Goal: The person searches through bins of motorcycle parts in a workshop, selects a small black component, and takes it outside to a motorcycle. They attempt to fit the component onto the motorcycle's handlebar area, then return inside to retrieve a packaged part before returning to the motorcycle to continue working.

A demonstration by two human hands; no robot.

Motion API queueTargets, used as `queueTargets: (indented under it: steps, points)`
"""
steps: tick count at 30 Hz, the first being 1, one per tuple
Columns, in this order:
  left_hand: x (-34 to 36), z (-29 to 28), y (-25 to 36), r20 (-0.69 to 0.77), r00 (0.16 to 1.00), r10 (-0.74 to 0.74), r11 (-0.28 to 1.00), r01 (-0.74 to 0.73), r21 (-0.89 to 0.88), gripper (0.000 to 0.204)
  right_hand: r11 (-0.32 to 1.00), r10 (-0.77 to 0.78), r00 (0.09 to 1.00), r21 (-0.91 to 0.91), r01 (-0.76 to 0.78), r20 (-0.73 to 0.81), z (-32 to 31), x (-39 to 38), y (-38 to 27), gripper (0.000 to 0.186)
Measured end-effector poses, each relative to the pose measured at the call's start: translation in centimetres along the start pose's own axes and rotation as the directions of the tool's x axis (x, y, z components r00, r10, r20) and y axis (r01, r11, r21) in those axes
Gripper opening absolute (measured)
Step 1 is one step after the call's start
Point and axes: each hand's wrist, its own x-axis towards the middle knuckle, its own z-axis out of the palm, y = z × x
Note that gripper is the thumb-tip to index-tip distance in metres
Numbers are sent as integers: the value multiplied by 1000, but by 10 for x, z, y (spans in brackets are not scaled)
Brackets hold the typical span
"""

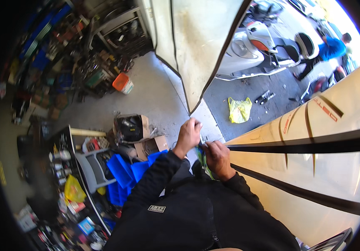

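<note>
A pale, translucent sheet with dark edging (198, 37) hangs down in front of me and narrows to a point. My left hand (188, 136) is closed in a pinch right at that lower tip, apparently gripping the edging. Close beside it, lower and to the right, my right hand (217, 158) is closed too. A green strip-like thing with light parts (202, 157) comes out along its fingers; what exactly it is, I cannot make out. Between the two hands a small light piece shows near the right fingertips.
Another pale sheet with dark bands (330, 144) slopes along my right. Blue bins (121, 170), a grey chair (91, 170) and an open cardboard box (131, 127) crowd my left. Beyond are an orange-and-white bucket (123, 83), a yellow bag (239, 109), a white scooter (247, 50) and a person in blue (332, 49).
</note>
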Motion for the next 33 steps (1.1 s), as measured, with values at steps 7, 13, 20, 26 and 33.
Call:
queueTargets:
  steps: [7, 13, 20, 26, 33]
  points:
    - [226, 72, 11, 709, 704, 52, 812, 383, -440, 22, 907, 421, 784, 211, -365, -457, -4, 84, 43, 15]
    - [369, 96, -2, 456, 885, -93, 834, 319, -450, 90, 782, 622, 509, 492, -382, -595, 3, 143, 97, 20]
    - [496, 19, -81, 46, 996, 70, 974, -58, -220, 90, 556, 827, 299, 775, -301, -476, -27, 253, 194, 22]
    - [529, -91, -167, -86, 985, 152, 867, -91, 490, 67, 476, 859, 334, 847, -236, -389, -16, 366, 265, 27]
    - [534, -203, -215, -409, 909, -81, 200, 417, 886, 57, 384, 832, 530, 860, -335, -165, 41, 519, 310, 26]
